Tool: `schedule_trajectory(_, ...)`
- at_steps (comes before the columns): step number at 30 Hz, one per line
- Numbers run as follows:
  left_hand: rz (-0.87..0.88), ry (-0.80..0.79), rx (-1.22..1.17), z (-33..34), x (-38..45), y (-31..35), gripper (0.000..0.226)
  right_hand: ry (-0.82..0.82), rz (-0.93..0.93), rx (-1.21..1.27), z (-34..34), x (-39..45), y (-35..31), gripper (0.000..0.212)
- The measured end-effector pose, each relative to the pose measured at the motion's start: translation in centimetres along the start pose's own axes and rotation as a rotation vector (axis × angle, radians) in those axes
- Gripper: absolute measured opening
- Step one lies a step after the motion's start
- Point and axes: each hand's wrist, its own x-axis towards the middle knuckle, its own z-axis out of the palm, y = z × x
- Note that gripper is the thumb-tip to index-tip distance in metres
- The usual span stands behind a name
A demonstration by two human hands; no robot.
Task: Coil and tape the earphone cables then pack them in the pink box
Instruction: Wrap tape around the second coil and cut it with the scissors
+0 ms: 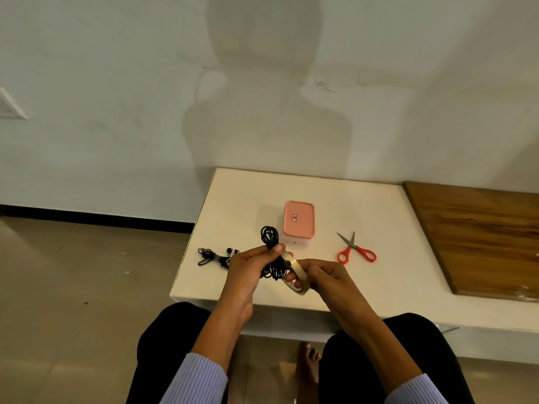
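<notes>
So my left hand grips the coiled earphone cable over the tabletop's front edge, and my right hand pinches the tape roll beside it. Pink box sits mid-table, lid on; scissors to its right, spare earphones by the left edge. Free room right.

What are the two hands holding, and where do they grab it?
Left hand grips the coiled black earphone cable round its middle. Right hand holds the tape roll by its ring.
</notes>
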Motion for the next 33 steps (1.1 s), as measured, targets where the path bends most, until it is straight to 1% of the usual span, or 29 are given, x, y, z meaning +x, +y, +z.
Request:
schedule_trajectory(3,-0.007,-0.050,0.019,-0.1,0.1,-0.1,0.018,0.012,0.008,0.023,0.1,0.0,0.1,0.038)
schedule_trajectory(5,-0.015,-0.097,0.049,-0.3,0.1,-0.1,0.022,0.061,-0.007,0.007,0.1,0.0,0.2,0.038)
schedule_trajectory(7,0.002,-0.147,0.107,-0.4,0.1,-0.2,0.022,0.096,-0.041,-0.015,-0.1,0.0,0.2,0.038)
schedule_trajectory(10,0.047,-0.211,0.189,-0.4,-0.1,-0.4,0.021,0.080,-0.068,-0.018,-0.4,0.0,0.1,0.035)
schedule_trajectory(12,0.055,-0.198,0.174,-0.2,-0.2,-0.5,0.020,0.072,-0.062,-0.042,-0.5,0.0,0.1,0.033)
schedule_trajectory(15,0.018,-0.112,0.100,0.1,-0.2,-0.5,0.015,0.076,-0.032,-0.071,-0.2,0.1,0.3,0.028)
schedule_trajectory(17,0.002,-0.082,0.078,0.3,-0.1,-0.6,0.013,0.085,-0.014,-0.063,-0.1,0.1,0.2,0.027)
schedule_trajectory(22,0.028,-0.081,0.088,0.2,-0.1,-0.5,0.008,0.040,0.019,-0.016,-0.4,0.1,0.0,0.023)
schedule_trajectory(27,0.057,-0.093,0.124,0.3,0.1,-0.9,0.008,0.046,0.092,-0.007,-0.5,0.2,0.0,0.031)
schedule_trajectory(33,0.137,-0.099,0.145,0.9,-0.2,-1.1,0.009,0.133,0.137,-0.007,0.0,0.2,-0.2,0.044)
